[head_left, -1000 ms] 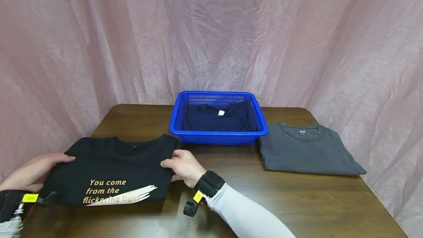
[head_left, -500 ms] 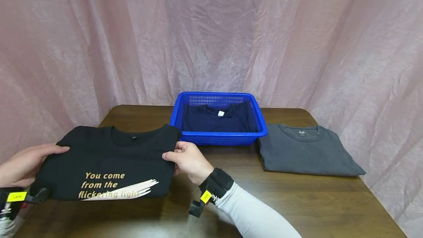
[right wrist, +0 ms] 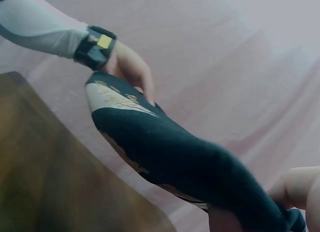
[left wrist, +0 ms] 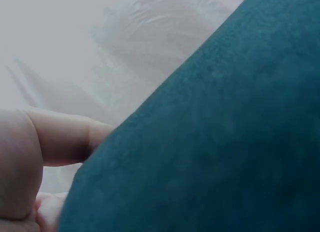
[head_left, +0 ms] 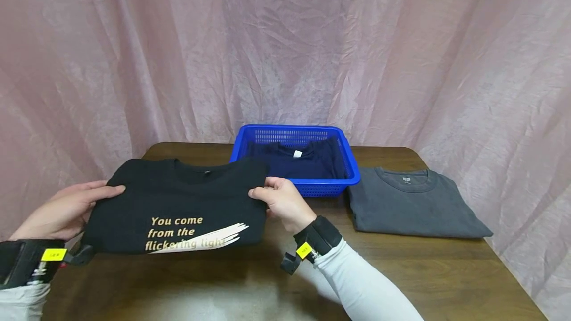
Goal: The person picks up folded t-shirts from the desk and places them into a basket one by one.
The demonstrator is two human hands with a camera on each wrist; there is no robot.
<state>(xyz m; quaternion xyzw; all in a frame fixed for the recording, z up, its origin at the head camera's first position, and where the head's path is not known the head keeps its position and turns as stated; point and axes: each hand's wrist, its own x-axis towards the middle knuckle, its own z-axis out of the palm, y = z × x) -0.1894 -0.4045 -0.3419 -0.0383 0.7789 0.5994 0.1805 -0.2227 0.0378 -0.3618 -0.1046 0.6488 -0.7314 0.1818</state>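
A folded black T-shirt (head_left: pixel 178 197) with gold lettering and a white brush stroke hangs above the table between both hands. My left hand (head_left: pixel 67 209) grips its left edge, thumb on top and the other fingers partly hidden beneath. At the opposite edge my right hand (head_left: pixel 287 202) pinches the cloth, thumb in front. In the right wrist view the T-shirt (right wrist: pixel 165 147) is seen edge-on, raised off the table. Its right shoulder overlaps the near left corner of a blue basket (head_left: pixel 327 182), where a folded navy shirt (head_left: pixel 303 165) with a white label lies.
A folded grey T-shirt (head_left: pixel 419 207) lies on the brown wooden table (head_left: pixel 401 271), right of the basket and close against it. Pink curtains (head_left: pixel 285 48) hang behind the table and along both sides.
Both hands have lifted the black T-shirt up and away from me, then carried it right toward the basket. The basket, navy shirt and grey T-shirt have stayed in place.
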